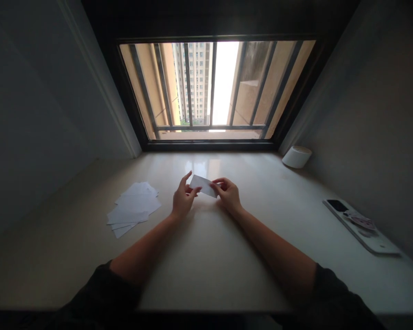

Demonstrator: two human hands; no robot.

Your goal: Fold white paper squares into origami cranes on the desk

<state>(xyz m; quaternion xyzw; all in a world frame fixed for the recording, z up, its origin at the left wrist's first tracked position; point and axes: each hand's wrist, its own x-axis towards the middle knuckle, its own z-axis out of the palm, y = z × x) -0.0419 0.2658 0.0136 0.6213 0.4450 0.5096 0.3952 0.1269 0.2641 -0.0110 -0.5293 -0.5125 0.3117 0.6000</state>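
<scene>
A small white sheet of paper [203, 184] is held slightly tilted above the table, between my two hands. My left hand [183, 198] pinches its left end with the thumb in front, the index finger raised off it. At the right end, my right hand [229, 194] grips the paper between thumb and fingers. Left of my left hand lies a loose, fanned pile of white paper sheets [136, 204], flat on the tabletop. The fingers behind the held paper are partly hidden.
On the right lies a phone [363, 229] in a light case, camera side up. A white cylindrical object [296, 156] stands at the back right by the wall. A barred window [211, 145] closes off the far side of the white tabletop [206, 266].
</scene>
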